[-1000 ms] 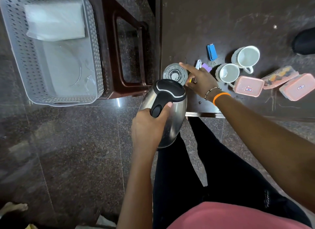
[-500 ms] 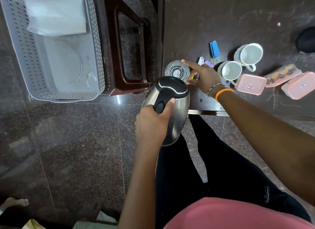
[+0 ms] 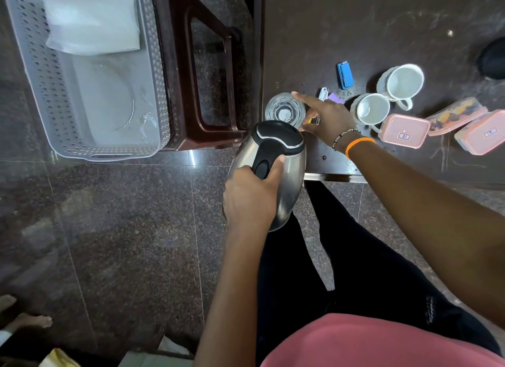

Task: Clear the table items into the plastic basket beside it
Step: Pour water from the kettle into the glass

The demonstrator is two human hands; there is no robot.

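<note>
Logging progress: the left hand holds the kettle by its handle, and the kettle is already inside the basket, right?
Not quite. The left hand does grip the kettle by its handle, but the head view shows it held over the floor by the table edge, not inside the basket.

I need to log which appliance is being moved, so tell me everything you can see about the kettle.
The kettle has a shiny steel-looking body, a black lid with a silver trim line, and a black handle. The lid is closed. It is held in the air, tilted, over the near edge of the table and the floor. The left hand grips its handle, thumb lying along the top. Nothing else clearly touches it; its spout and base cannot be seen.
</note>
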